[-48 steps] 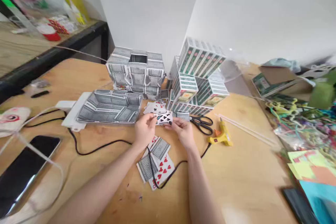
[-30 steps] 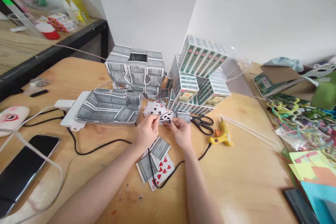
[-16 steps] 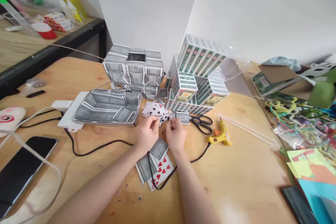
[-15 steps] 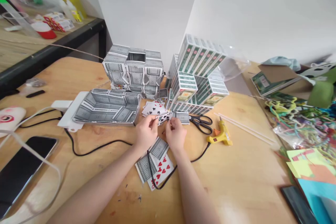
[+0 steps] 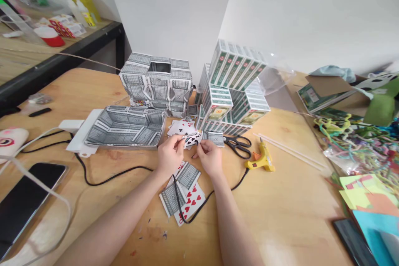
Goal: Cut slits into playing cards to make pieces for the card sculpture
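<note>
- My left hand (image 5: 171,153) pinches the left end of a playing card (image 5: 190,140) between thumb and finger.
- My right hand (image 5: 210,156), fingers curled in, grips its lower right corner.
- The card sits between my hands, near the loose cards (image 5: 178,127).

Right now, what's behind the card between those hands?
Beyond the card, a loose pile of face-up cards shows black and red marks. Anything hidden by the card or the left hand can't be seen.

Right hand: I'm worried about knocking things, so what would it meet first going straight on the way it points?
The right hand would probably meet the clubs card first; depth leaves unclear whether they already touch.
</note>
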The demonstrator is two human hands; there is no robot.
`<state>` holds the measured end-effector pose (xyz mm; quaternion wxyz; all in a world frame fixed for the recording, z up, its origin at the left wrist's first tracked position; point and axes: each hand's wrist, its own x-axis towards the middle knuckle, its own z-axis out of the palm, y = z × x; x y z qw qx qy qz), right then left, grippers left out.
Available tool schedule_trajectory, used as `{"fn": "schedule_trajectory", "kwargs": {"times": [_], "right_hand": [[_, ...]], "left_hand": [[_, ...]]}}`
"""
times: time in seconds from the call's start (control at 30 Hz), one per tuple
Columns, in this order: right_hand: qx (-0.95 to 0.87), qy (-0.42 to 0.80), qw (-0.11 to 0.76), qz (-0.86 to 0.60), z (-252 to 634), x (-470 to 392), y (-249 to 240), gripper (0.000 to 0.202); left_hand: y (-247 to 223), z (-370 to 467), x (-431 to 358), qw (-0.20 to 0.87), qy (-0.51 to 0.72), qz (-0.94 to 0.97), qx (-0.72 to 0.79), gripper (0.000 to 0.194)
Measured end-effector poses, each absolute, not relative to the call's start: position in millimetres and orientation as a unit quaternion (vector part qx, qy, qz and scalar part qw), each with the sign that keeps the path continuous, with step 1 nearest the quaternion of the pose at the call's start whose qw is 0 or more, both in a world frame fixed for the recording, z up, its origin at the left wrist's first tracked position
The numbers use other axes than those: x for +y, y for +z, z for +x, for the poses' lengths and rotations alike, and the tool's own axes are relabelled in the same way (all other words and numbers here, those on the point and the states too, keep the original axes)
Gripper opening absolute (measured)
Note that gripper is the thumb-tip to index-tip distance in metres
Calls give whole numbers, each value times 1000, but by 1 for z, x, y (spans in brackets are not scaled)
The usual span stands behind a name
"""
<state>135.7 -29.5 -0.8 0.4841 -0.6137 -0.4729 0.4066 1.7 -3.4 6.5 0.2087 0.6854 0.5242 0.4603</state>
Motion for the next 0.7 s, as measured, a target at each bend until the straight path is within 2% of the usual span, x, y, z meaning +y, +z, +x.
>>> {"fn": "schedule_trajectory", "kwargs": {"times": [0.1, 0.27, 0.37, 0.47, 0.57, 0.63, 0.7], "right_hand": [[-477, 336, 471, -661, 130, -31, 0, 17], [-503, 138, 406, -750, 120, -32, -1, 18], [-506, 100, 392, -762, 119, -33, -1, 19], [-488, 196, 458, -717, 122, -31, 3, 17], [-408, 373, 560, -617, 126, -28, 11, 18], [-368, 455, 585, -562, 128, -26, 15, 21], [-349, 500, 589, -531, 129, -25, 16, 22]], "left_hand": [[8, 3, -5, 228, 460, 682, 521, 9], [8, 8, -11, 286, 454, 664, 521, 11], [6, 8, -11, 313, 453, 645, 530, 11], [3, 7, -7, 356, 465, 599, 546, 12], [0, 9, -2, 462, 492, 515, 528, 15], [1, 11, -1, 521, 502, 471, 505, 17], [3, 13, -2, 534, 510, 459, 494, 18]]}}
